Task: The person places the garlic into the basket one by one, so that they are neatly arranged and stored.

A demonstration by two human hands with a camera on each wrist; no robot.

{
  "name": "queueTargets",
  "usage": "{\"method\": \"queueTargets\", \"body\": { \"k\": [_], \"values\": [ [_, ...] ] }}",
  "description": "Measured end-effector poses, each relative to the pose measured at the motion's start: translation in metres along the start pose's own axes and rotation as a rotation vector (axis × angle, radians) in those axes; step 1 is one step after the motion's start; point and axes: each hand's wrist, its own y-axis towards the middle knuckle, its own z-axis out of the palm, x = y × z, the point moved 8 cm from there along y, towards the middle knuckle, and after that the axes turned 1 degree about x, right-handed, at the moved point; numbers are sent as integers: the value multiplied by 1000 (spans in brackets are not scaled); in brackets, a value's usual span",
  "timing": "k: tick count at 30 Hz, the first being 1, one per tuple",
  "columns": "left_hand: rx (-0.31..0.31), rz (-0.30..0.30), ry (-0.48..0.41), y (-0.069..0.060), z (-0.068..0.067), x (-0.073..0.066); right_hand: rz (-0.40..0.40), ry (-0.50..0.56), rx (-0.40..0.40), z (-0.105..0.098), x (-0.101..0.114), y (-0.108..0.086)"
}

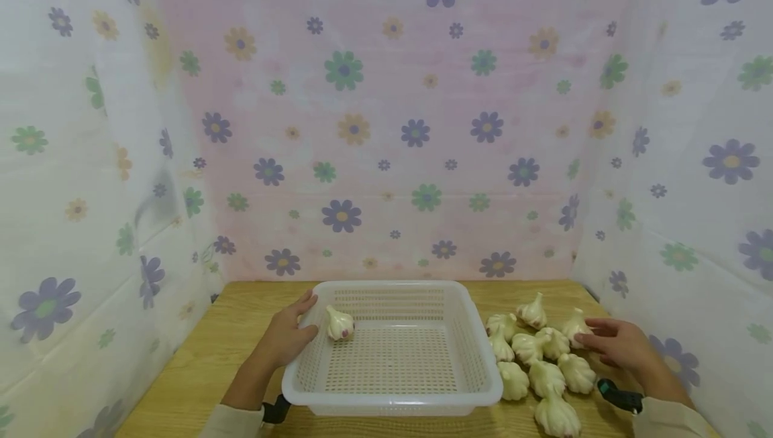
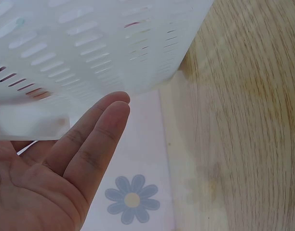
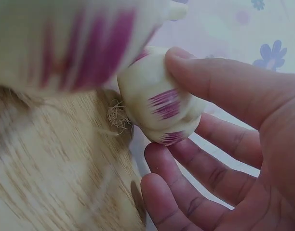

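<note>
The right hand's grip (image 1: 625, 345) pinches a purple-streaked garlic bulb (image 3: 154, 98).

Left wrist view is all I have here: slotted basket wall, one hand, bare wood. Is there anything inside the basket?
Observer: Yes. The head view shows one garlic bulb inside the basket, close to its left wall.
Operator: Copy. My picture misses the other side completely. What is the right hand doing?
Observer: The right hand grips a second bulb, with the thumb on one side of it, as the right wrist view shows.
Operator: And where are the remaining ones?
Observer: The other bulbs lie bunched on the table, to the right of the basket.
</note>
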Motion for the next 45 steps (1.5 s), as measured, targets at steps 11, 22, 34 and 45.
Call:
{"method": "queueTargets", "body": {
  "k": [11, 22, 34, 45],
  "values": [
    [-6, -12, 28, -1, 1, -2, -1, -10, 0, -6, 4, -6],
    [-8, -18, 14, -1, -1, -3, -23, -51, -34, -14, 18, -10],
    [-7, -20, -1, -1, 0, -5, -62, -133, -45, -22, 42, -17],
    [-2, -18, 29, 0, 0, -4, -105, -153, -77, -26, 69, -29]
  ]
}}
